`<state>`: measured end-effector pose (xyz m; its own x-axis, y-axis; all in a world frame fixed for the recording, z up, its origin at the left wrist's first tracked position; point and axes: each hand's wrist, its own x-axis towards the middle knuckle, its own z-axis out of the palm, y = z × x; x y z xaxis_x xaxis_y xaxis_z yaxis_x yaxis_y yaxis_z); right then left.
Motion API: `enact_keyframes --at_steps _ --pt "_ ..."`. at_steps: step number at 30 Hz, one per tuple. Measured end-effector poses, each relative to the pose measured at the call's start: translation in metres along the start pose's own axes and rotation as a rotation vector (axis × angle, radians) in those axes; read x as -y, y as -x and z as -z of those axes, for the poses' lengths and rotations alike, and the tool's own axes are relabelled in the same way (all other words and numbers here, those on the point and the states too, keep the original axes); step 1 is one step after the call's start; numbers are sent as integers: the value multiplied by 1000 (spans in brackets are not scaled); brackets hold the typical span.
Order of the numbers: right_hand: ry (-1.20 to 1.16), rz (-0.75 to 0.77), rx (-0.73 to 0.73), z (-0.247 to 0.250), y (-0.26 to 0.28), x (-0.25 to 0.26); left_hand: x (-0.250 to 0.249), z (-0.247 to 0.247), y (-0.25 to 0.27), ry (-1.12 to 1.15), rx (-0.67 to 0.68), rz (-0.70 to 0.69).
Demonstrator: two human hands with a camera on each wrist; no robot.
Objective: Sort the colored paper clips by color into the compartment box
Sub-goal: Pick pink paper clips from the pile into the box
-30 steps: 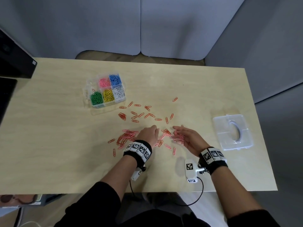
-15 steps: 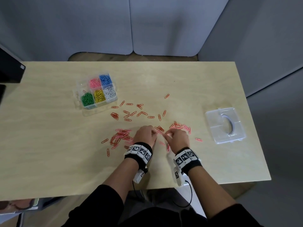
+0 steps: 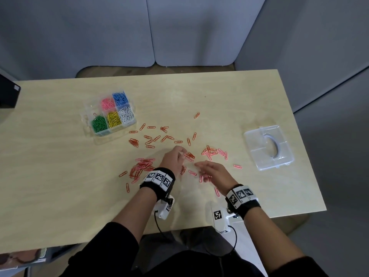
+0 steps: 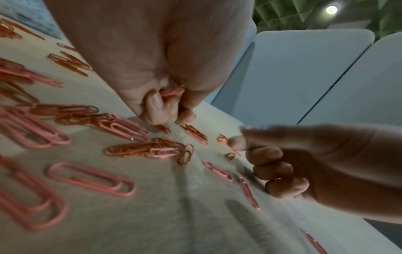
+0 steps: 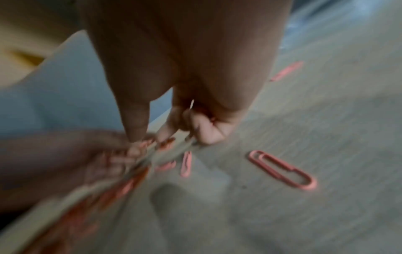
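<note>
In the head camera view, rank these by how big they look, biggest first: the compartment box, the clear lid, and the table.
1. Table, by far the largest.
2. Compartment box and clear lid: they look about alike, and wide-angle distortion makes ranking them unsure.

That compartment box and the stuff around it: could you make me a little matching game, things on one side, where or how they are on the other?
Things:
1. green clips
2. blue clips
3. clear lid
4. left hand

Places or states:
A. far compartment of the compartment box
B. lying apart at the table's right side
C. fingers curled round pink clips
D. near-left compartment

Pairs: 1-D, 2-A, 3-B, 4-C
</note>
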<state>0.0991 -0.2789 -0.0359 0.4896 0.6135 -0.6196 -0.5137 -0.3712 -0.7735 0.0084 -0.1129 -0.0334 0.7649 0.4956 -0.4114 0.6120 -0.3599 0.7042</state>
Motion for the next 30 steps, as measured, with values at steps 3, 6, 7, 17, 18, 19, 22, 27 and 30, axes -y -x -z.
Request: enact_keyframes --at_steps 3,6,7,17,18,19,22,27,30 --pt "589 151 -160 -1 -3 -8 -6 1 3 63 2 -5" --pt "920 232 -194 -11 -6 -10 -10 -2 5 107 -30 73" --pt "985 250 -178 -13 -8 -12 -8 -4 3 93 -51 89" --pt "-220 27 -161 51 6 4 14 -13 -5 -78 24 -131" --pt "-309 -4 -179 60 6 9 16 -13 -5 -141 38 -174" --pt "-353 -16 -212 69 4 12 18 -13 -4 -183 29 -205" --pt "-220 30 -368 86 -4 16 17 -9 -4 -222 -45 -272" --pt "515 70 -630 74 -19 16 16 -9 -11 -325 -54 -329" --pt "656 140 -610 48 -26 13 11 -12 -12 -345 -85 -312"
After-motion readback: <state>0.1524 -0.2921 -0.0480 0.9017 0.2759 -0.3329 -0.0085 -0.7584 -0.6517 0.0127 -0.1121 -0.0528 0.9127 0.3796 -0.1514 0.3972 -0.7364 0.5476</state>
